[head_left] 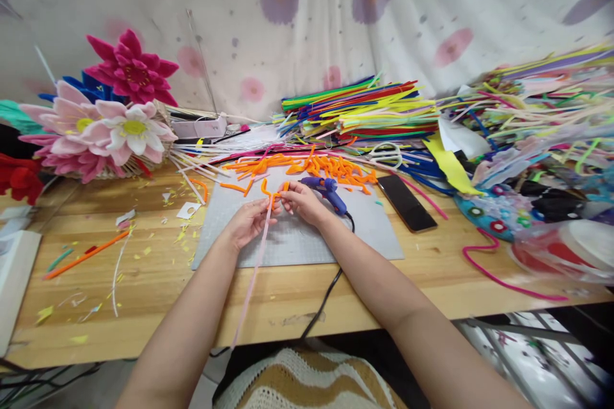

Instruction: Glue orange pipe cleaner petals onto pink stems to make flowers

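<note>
Over the grey mat (297, 246), my left hand (249, 220) pinches a pale pink pipe cleaner (256, 262), whose long tail hangs down past the table edge. Orange bent pipe cleaner pieces (267, 189) join at its upper end. My right hand (301, 201) has its thumb and finger closed on the orange piece on the right side. Just right of that hand lies a blue glue gun (329, 192) with a black cord. Behind both hands is a heap of bent orange pipe cleaner pieces (330, 169).
Finished fuzzy flowers (119, 108) stand at the left. Bundles of coloured pipe cleaners (359, 108) line the back, with scissors (386, 153) in front. A phone (407, 202) lies right of the mat. A plastic tub (566, 249) sits at far right. Yellow scraps litter the wooden table (158, 294).
</note>
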The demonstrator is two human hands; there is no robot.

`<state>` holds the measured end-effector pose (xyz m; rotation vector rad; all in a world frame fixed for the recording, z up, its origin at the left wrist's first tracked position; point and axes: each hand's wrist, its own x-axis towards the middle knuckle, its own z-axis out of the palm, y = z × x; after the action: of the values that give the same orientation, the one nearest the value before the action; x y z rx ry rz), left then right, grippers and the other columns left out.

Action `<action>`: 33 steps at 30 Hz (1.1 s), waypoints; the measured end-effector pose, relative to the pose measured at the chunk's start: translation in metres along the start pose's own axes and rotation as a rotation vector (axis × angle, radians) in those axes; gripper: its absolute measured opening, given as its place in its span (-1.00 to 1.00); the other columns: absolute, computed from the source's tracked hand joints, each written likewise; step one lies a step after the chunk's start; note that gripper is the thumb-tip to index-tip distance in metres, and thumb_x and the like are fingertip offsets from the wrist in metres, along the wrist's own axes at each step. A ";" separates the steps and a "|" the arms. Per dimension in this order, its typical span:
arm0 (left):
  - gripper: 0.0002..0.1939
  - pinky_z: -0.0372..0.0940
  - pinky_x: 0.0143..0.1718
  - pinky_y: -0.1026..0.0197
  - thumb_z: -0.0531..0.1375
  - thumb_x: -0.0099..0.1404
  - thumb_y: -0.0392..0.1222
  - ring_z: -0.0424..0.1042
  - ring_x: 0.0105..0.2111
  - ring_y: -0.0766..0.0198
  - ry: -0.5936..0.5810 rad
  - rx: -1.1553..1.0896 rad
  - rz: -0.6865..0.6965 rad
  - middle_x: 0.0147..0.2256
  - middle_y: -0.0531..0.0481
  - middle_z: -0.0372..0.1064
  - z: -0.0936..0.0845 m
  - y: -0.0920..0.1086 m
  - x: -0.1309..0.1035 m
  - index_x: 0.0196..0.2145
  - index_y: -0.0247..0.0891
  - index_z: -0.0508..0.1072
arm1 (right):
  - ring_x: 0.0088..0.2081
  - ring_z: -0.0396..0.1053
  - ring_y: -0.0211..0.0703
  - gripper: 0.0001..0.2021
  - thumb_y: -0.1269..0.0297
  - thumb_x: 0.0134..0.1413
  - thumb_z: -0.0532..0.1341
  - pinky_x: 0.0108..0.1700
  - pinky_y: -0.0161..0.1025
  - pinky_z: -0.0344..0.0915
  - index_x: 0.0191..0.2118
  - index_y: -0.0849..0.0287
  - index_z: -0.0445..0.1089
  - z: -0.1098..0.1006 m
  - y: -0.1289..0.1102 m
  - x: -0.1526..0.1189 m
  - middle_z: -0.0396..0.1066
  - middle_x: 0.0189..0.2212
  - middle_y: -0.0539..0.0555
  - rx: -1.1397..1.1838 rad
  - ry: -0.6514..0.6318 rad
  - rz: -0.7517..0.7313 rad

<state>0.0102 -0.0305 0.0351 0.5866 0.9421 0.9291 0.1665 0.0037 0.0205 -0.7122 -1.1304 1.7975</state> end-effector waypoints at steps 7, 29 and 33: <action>-0.85 0.37 -0.58 0.39 0.13 0.17 -0.27 0.42 -0.52 0.39 -0.001 -0.026 0.003 -0.46 -0.05 0.41 0.001 -0.001 0.001 -0.36 -0.42 0.45 | -0.68 0.16 -0.48 -0.81 0.30 -0.19 0.24 -0.67 -0.49 0.05 -0.41 0.23 0.24 0.003 -0.001 -0.002 0.26 -0.64 -0.13 0.033 -0.013 0.004; -0.91 0.27 -0.64 0.49 0.15 0.14 -0.36 0.33 -0.61 0.48 0.039 -0.067 0.038 -0.59 0.02 0.33 0.000 -0.004 0.006 -0.42 -0.42 0.46 | -0.64 0.17 -0.47 -0.77 0.27 -0.18 0.25 -0.65 -0.47 0.05 -0.34 0.21 0.27 0.006 0.000 -0.002 0.26 -0.58 -0.11 0.018 -0.030 0.017; -0.91 0.27 -0.65 0.46 0.15 0.13 -0.40 0.34 -0.63 0.46 0.114 -0.087 0.094 -0.61 0.02 0.35 0.004 -0.003 0.005 -0.48 -0.42 0.45 | -0.63 0.17 -0.45 -0.70 0.20 -0.17 0.25 -0.63 -0.46 0.08 -0.27 0.18 0.24 0.008 -0.001 -0.003 0.25 -0.58 -0.12 -0.006 -0.022 0.039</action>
<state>0.0166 -0.0283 0.0327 0.5121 0.9771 1.0916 0.1620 -0.0020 0.0249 -0.7244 -1.1434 1.8397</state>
